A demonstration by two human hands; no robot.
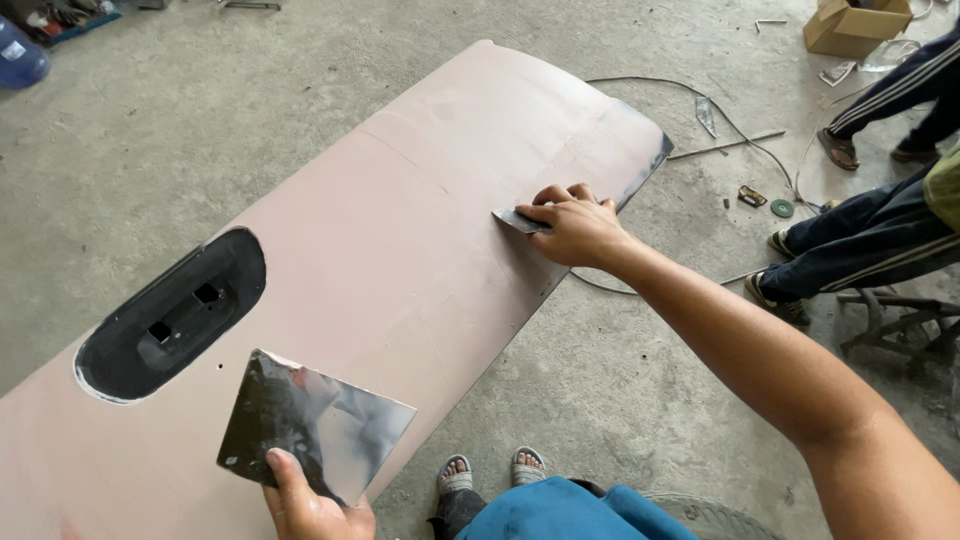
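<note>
Rough grey concrete floor [250,120] is spreading out under a long pink-coated body panel [400,250], which is lying raised and slanting across the view — probably so its whole face is within reach. The right hand [575,228] is reaching out to the panel's far end, fingers curled flat over a small metal spreader [515,220], pressing its blade against the pink coat beside a bare dark edge. The left hand [315,510] is staying low and near, thumb and fingers pinching the lower edge of a shiny square metal plate [315,425], tilting it face up over the panel's near end — seemingly as a pallet. A dark oval recess [170,320] is sitting just beyond the plate. Another person's legs [860,240] are showing at right, near a cardboard box [855,25].
</note>
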